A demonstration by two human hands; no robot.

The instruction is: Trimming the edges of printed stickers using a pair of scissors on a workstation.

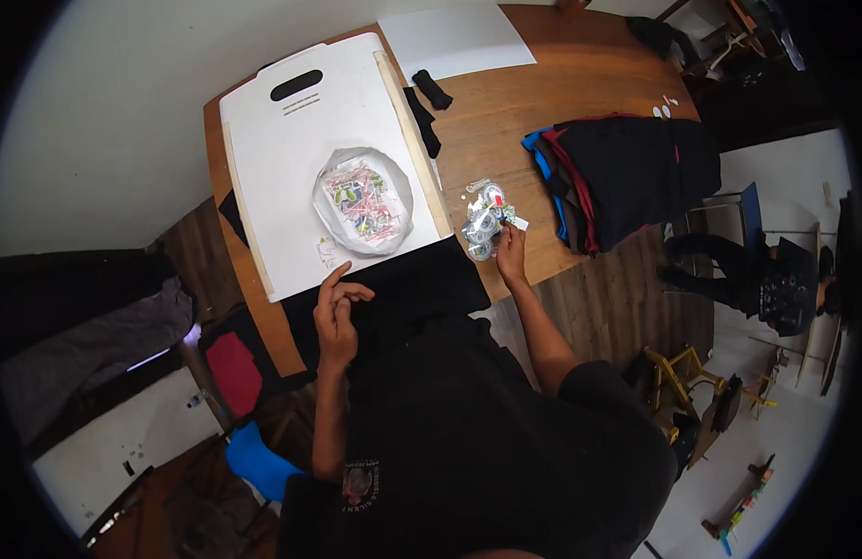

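Note:
My left hand [337,317] hovers over black fabric [421,279] at the near edge of a white board [263,149]; it is empty, fingers apart and partly bent. Just beyond its fingertips, a small clear printed piece [325,252] lies on the board. Further up the board sits a white round open bag [325,219] full of small printed pieces in red, white and green. To the right, my right hand [512,252] pinches a small printed label [520,224] at the edge of a pile of clear round stickers [484,222] on the wooden table.
A stack of folded black, red and blue garments [636,177] lies right on the table [487,121]. Behind are a rolled black cloth [433,90] and a white sheet [459,42]. Another person [775,284] is far right, near a yellow metal frame [673,382].

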